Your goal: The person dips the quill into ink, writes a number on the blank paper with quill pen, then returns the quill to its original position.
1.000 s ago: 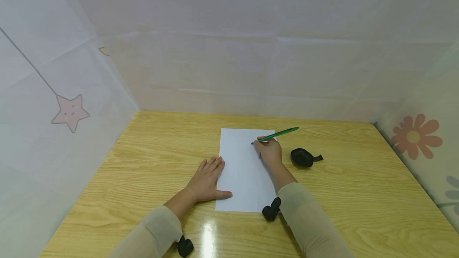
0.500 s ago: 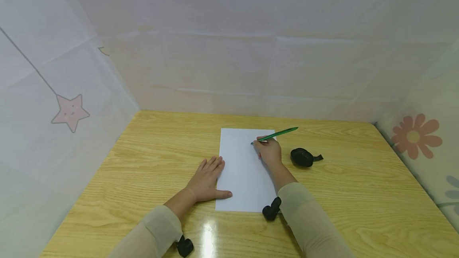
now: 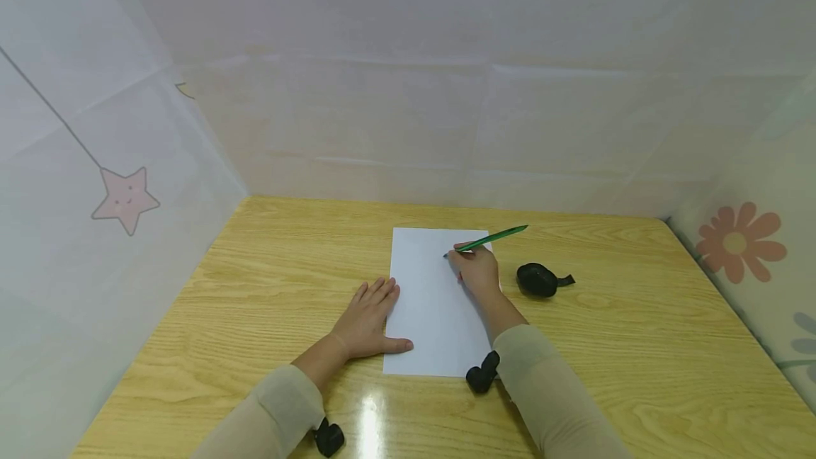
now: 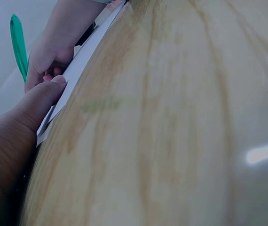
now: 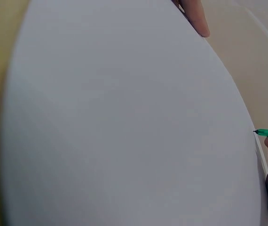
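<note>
A white sheet of paper lies upright on the wooden table, filling most of the right wrist view. My left hand rests flat at its left edge, fingers straight, with the thumb stretched onto the sheet. On the upper right part of the paper, my right hand pinches a green pen. Its dark tip points down and left, right at the paper's surface. The pen's rear end slants up to the right. No marks show on the paper.
To the right of the paper sits a roll of black tape with a loose end sticking out. Black camera mounts hang from both wrists. Pale printed cloth surrounds the back and sides of the wooden table.
My right hand and the pen have shifted very slightly to the left across the paper. The left hand, the sheet and the tape have stayed put.
</note>
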The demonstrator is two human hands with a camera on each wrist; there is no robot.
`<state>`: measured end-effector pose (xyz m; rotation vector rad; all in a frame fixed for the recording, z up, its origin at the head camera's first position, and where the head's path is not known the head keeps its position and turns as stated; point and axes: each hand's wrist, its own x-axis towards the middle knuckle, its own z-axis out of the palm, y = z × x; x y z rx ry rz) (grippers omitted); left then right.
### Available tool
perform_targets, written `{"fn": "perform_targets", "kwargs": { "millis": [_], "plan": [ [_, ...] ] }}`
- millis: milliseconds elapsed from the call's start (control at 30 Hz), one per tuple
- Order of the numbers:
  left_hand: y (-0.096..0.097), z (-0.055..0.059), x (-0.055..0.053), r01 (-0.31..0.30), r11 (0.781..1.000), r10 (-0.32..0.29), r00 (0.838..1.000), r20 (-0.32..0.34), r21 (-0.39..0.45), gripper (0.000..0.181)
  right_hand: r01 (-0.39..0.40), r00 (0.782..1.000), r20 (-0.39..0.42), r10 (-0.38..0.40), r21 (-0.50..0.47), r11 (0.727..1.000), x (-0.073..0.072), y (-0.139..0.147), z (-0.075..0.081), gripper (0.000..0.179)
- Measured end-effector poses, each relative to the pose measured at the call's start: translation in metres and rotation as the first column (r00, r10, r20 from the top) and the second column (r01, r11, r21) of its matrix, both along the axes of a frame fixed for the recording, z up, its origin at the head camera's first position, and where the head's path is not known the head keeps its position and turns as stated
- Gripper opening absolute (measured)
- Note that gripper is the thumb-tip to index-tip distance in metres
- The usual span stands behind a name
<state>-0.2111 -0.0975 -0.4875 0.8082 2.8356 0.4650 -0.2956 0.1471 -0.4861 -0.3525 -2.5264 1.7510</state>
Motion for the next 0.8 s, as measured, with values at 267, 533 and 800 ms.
{"fn": "perform_targets", "kwargs": {
  "millis": [267, 533, 800],
  "plan": [
    [0.0003, 0.0012, 0.0006, -0.003, 1.000, 0.003, 1.000, 0.008, -0.001, 0.108, -0.009, 1.000, -0.007, 0.009, 0.015, 1.000, 0.0023, -0.0006, 0.0008, 0.028],
    [0.0001, -0.0004, 0.0003, 0.000, 1.000, 0.000, 1.000, -0.002, -0.001, 0.108, -0.014, 1.000, -0.004, 0.014, 0.038, 0.999, 0.0020, -0.0008, 0.0004, 0.028],
    [0.0000, -0.0007, 0.0001, -0.001, 1.000, 0.001, 1.000, -0.001, -0.007, 0.108, -0.022, 1.000, -0.015, 0.022, 0.031, 0.999, 0.0015, -0.0020, -0.0014, 0.028]
  ]
}}
